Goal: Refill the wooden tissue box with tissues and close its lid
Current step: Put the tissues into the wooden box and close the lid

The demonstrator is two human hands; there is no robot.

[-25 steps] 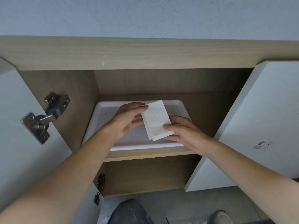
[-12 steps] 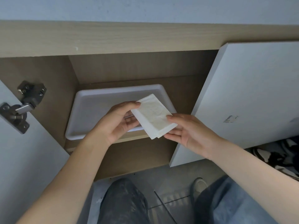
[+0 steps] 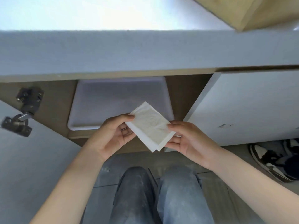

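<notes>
Head view: both sets of fingers pinch a folded stack of tissues (image 3: 150,126), the left hand (image 3: 111,136) at its upper-left corner, the right hand (image 3: 186,139) along its lower-right edge, palms turned inward above the knees (image 3: 158,191). Beyond sits a white tray (image 3: 90,123) on the cabinet shelf (image 3: 77,135), between open doors (image 3: 242,107).

White tray (image 3: 84,125) on cabinet shelf (image 3: 77,136)

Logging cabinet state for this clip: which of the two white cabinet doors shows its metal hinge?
The white cabinet door on the left: a dark metal hinge is mounted at its edge. The right white door shows only a small printed mark.
</notes>
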